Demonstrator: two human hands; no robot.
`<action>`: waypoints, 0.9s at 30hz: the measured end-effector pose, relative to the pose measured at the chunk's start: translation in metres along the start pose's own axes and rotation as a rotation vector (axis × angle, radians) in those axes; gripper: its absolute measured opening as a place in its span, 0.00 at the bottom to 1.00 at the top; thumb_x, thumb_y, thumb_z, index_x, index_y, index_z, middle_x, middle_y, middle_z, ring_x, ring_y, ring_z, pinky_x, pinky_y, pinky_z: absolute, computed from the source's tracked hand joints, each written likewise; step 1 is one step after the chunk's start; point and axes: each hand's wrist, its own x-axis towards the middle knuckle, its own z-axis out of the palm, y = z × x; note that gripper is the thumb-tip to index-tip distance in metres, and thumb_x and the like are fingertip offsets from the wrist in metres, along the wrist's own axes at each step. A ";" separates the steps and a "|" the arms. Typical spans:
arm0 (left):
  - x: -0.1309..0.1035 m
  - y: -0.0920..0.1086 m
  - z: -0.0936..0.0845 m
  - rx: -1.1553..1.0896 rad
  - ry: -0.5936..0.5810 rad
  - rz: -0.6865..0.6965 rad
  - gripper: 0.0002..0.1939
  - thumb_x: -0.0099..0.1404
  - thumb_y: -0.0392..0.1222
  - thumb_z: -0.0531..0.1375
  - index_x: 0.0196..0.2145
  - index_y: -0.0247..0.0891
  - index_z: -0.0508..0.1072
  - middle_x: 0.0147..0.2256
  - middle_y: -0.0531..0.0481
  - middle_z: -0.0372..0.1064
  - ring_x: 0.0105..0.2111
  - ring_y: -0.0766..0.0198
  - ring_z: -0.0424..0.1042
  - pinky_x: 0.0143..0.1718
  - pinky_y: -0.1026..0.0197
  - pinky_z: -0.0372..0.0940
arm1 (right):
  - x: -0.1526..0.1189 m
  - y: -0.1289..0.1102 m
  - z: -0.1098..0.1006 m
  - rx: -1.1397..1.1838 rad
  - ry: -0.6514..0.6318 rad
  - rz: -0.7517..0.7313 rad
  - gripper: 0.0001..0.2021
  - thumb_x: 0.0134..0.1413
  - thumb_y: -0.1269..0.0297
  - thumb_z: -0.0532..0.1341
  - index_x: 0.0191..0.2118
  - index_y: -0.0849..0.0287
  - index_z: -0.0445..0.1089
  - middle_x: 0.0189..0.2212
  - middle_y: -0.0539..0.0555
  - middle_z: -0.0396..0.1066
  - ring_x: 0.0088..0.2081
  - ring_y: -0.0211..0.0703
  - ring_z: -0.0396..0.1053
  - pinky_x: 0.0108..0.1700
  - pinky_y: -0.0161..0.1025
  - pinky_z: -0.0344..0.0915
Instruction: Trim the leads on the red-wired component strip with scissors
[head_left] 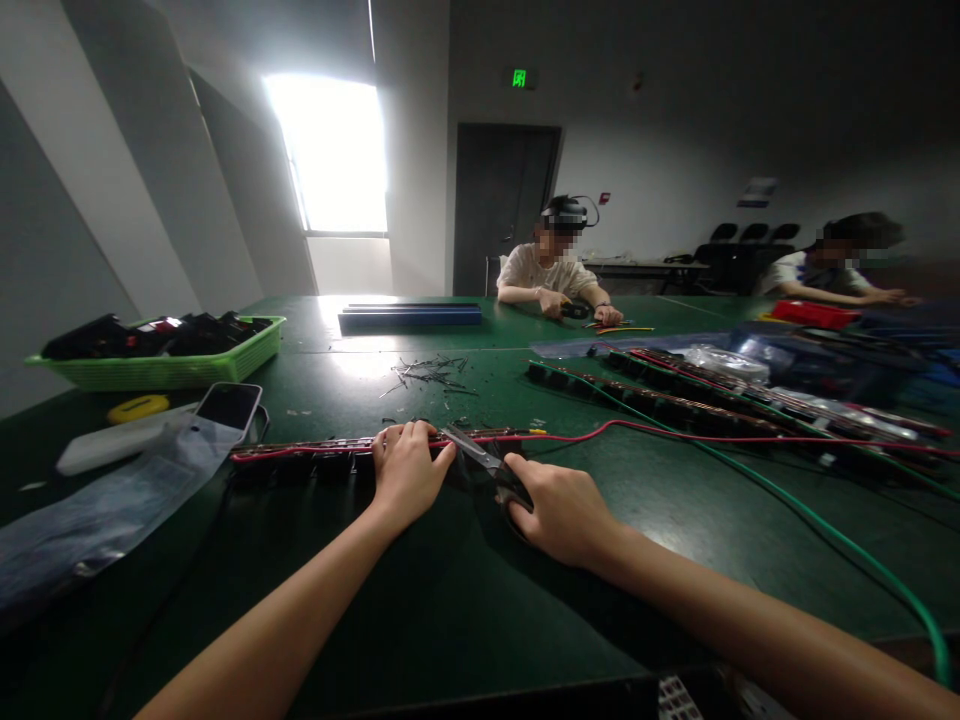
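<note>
My left hand (409, 470) is closed over a long black strip (322, 468) with copper-coloured wires along its top, lying on the green table. A red wire (300, 453) runs along this strip, under my left fingers and away to the right. My right hand (566, 510) grips a pair of scissors (480, 455). Their blades reach the red wire and the strip just right of my left thumb; whether they touch the wire I cannot tell. A short yellow wire end (538, 432) shows near the strip's right end.
Loose clippings (431, 372) lie beyond the strip. At left are a green basket (247, 355) of black parts, a phone (229, 405) and a plastic bag (127, 510). More wired strips (660, 402) and a green wire (810, 505) lie right. Two people (551, 270) sit opposite.
</note>
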 end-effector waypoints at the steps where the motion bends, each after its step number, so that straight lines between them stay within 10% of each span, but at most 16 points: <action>1: 0.000 0.000 0.000 0.000 0.000 0.001 0.15 0.63 0.54 0.54 0.40 0.42 0.69 0.41 0.47 0.70 0.49 0.51 0.62 0.54 0.49 0.46 | 0.000 0.000 0.000 -0.001 0.007 -0.001 0.17 0.55 0.59 0.55 0.50 0.56 0.61 0.39 0.56 0.73 0.39 0.47 0.70 0.35 0.36 0.55; 27: -0.001 -0.001 0.000 0.021 0.011 0.004 0.15 0.61 0.54 0.57 0.41 0.42 0.70 0.42 0.47 0.70 0.49 0.51 0.62 0.54 0.50 0.46 | 0.000 0.002 0.001 -0.024 0.008 -0.029 0.17 0.56 0.59 0.55 0.51 0.57 0.62 0.40 0.57 0.73 0.40 0.48 0.71 0.37 0.36 0.57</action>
